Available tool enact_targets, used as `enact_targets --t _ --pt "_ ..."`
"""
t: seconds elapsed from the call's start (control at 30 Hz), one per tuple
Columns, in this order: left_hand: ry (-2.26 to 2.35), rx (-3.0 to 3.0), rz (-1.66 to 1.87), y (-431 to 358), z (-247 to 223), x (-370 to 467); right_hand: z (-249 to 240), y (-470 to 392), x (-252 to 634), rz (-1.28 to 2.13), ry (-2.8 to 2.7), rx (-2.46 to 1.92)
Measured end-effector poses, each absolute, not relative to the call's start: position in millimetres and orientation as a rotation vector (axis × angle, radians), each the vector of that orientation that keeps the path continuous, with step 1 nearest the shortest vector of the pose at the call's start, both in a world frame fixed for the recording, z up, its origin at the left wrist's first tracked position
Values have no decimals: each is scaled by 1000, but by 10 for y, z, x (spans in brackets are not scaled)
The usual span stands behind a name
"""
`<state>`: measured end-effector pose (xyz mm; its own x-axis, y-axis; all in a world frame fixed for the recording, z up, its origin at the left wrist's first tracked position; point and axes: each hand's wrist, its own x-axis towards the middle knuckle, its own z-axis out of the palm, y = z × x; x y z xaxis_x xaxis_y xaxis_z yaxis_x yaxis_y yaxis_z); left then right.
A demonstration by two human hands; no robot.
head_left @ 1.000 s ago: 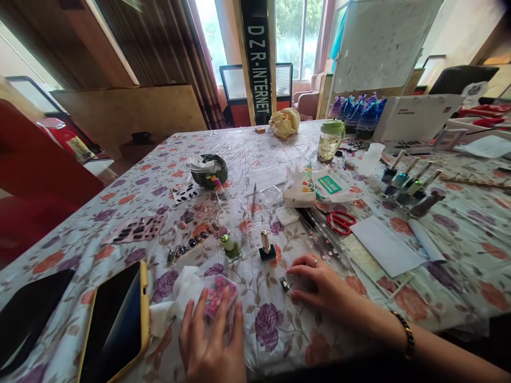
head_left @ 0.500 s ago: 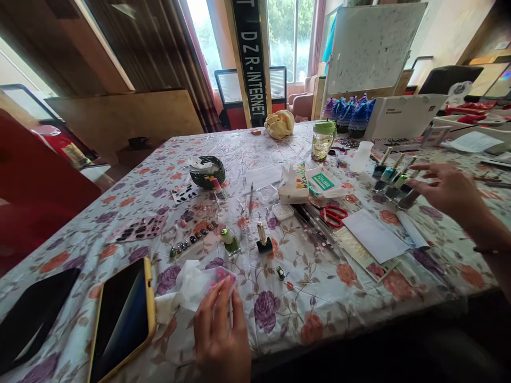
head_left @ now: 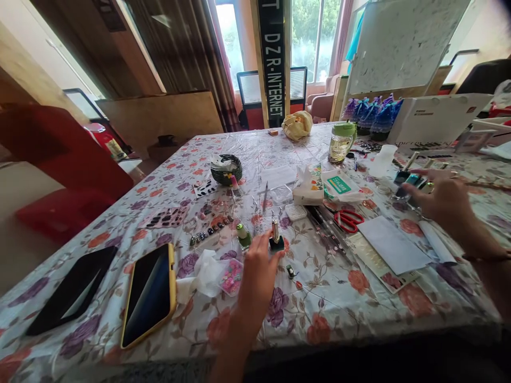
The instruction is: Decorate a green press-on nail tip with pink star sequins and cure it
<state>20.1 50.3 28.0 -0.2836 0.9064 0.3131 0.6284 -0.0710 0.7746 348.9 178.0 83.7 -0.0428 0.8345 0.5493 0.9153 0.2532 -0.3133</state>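
My left hand [head_left: 258,271] is at a dark nail polish bottle [head_left: 276,242] with a gold cap, its thumb and fingers apart at the bottle's left and front. A green nail polish bottle [head_left: 243,236] stands just left of those fingers. On the right, my right hand [head_left: 449,199] reaches over a group of nail polish bottles [head_left: 402,175], thumb and forefinger spread around them and hiding some. Whether it touches one I cannot tell. A small dark green piece [head_left: 290,272] and a pink decorated packet [head_left: 231,277] lie near my left hand.
Red scissors [head_left: 348,220], white paper [head_left: 393,244] and a tissue pack [head_left: 308,186] lie mid-table. A yellow-cased phone [head_left: 149,295] and a black device [head_left: 74,290] rest at left. Behind stand a dark basket [head_left: 226,173] and a green-lidded jug [head_left: 341,143].
My left hand has left the pink packet and moved up and right to the dark bottle. My right hand has shifted over the bottle group. The view has turned slightly left.
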Motion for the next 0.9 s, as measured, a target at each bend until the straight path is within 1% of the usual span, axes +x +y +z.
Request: enact_targets --t 0.07,0.13,0.2,0.27,0.37,0.47,0.53,0.6,0.9 --pt "1865 1638 1273 622 264 197 807 1796 3199 -37 -1942 -1531" --pt "1797 1610 1260 685 266 176 794 1749 2845 164 -2089 -1376" --pt "1678 1581 1249 693 309 151 821 1656 2486 585 -2224 -1049" --pt "1532 1563 1228 657 397 143 890 1561 2181 798 -2291 -799" --pt "1223 1428 1212 557 574 195 1032 1482 1885 1232 -2213 -427" --pt "674 915 1265 461 732 320 1168 1460 1755 1554 -2003 -317" --pt "458 703 1257 421 801 415 1239 1442 1722 1652 -1934 -336" --pt "359 597 1248 400 842 497 1293 1408 1710 1714 -1890 -350" --pt "441 562 1240 401 890 639 1380 1323 1758 1716 -1797 -491"
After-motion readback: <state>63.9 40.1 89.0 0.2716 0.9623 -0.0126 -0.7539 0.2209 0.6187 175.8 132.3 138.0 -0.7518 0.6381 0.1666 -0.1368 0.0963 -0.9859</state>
